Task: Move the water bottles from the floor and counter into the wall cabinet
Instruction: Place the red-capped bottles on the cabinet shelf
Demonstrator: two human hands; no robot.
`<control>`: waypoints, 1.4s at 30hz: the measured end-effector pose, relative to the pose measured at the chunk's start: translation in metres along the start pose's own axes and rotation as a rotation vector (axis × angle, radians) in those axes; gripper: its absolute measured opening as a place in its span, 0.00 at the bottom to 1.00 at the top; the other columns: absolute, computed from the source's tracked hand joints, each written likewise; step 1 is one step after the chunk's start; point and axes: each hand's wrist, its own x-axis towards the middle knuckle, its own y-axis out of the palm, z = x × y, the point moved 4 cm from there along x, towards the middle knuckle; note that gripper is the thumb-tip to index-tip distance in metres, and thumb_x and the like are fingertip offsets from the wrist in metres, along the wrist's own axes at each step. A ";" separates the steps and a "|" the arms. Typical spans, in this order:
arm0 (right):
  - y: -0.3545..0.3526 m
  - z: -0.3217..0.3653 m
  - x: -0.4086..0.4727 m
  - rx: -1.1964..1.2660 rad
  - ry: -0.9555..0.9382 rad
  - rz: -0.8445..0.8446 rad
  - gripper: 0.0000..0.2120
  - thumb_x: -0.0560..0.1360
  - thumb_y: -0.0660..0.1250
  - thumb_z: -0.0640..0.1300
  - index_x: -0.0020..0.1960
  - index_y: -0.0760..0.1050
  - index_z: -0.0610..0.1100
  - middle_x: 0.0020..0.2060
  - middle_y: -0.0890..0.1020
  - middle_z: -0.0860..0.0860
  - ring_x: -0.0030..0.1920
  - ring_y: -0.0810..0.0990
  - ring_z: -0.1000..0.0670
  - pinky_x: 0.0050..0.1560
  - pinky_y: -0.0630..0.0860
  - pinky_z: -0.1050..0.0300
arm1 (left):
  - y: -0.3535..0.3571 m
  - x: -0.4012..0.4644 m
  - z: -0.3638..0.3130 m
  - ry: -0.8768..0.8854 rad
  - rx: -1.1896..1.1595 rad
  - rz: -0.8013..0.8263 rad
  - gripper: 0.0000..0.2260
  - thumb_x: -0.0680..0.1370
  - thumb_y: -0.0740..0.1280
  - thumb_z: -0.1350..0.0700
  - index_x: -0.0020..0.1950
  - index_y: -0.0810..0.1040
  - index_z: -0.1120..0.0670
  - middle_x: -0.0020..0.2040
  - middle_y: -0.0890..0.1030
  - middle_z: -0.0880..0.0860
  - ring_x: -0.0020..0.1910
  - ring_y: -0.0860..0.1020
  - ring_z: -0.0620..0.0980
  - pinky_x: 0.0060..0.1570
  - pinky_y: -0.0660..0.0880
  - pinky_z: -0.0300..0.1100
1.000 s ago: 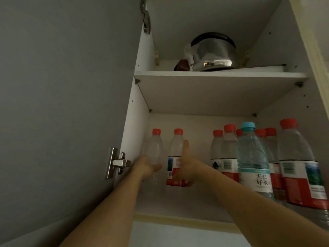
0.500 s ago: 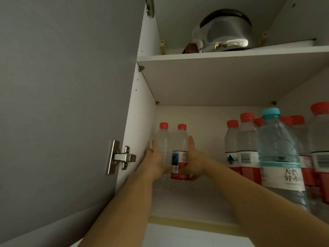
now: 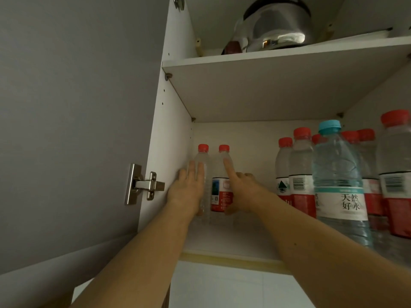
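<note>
Two small red-capped water bottles stand at the back left of the wall cabinet's lower shelf (image 3: 224,260). My left hand (image 3: 189,190) lies with straight fingers against the clear unlabelled bottle (image 3: 207,160), next to the cabinet's side wall. My right hand (image 3: 243,192) touches the red-labelled bottle (image 3: 219,192) with one straight finger laid up its side; its other fingers are curled beside the bottle. Both bottles stand upright and close together.
Several red-capped bottles (image 3: 300,174) and a larger blue-capped bottle (image 3: 338,174) fill the shelf's right half. A steel kettle (image 3: 278,25) sits on the upper shelf. The open grey door (image 3: 66,107) with its hinge (image 3: 144,185) is at left.
Both hands have pushed the two bottles deeper toward the back left corner. My fingers have loosened from holding the bottles to lying against them.
</note>
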 end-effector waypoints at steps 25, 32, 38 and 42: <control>0.016 0.005 0.015 -0.367 0.061 0.038 0.59 0.73 0.68 0.67 0.79 0.26 0.48 0.82 0.40 0.45 0.81 0.37 0.36 0.78 0.47 0.30 | 0.019 0.041 0.007 -0.051 0.685 0.041 0.59 0.71 0.61 0.24 0.79 0.33 0.61 0.80 0.35 0.64 0.79 0.34 0.67 0.72 0.30 0.69; 0.016 0.005 0.015 -0.348 0.062 0.038 0.60 0.72 0.70 0.67 0.80 0.26 0.49 0.83 0.42 0.45 0.81 0.38 0.36 0.78 0.47 0.30 | 0.020 0.042 0.005 -0.081 0.638 0.044 0.55 0.74 0.58 0.26 0.79 0.31 0.59 0.80 0.32 0.62 0.78 0.32 0.65 0.72 0.31 0.69; 0.017 0.004 0.017 -0.312 0.040 0.026 0.59 0.73 0.71 0.65 0.80 0.29 0.49 0.82 0.43 0.44 0.81 0.40 0.38 0.78 0.47 0.31 | 0.016 0.037 0.002 -0.078 0.574 0.047 0.56 0.74 0.63 0.28 0.79 0.31 0.60 0.80 0.33 0.64 0.78 0.33 0.67 0.73 0.32 0.67; 0.009 0.009 0.011 -0.232 0.039 0.004 0.54 0.75 0.71 0.62 0.82 0.34 0.49 0.83 0.46 0.44 0.82 0.43 0.38 0.79 0.47 0.33 | 0.008 0.025 0.002 -0.024 0.495 0.059 0.50 0.78 0.64 0.34 0.81 0.36 0.60 0.82 0.40 0.64 0.81 0.39 0.65 0.76 0.35 0.63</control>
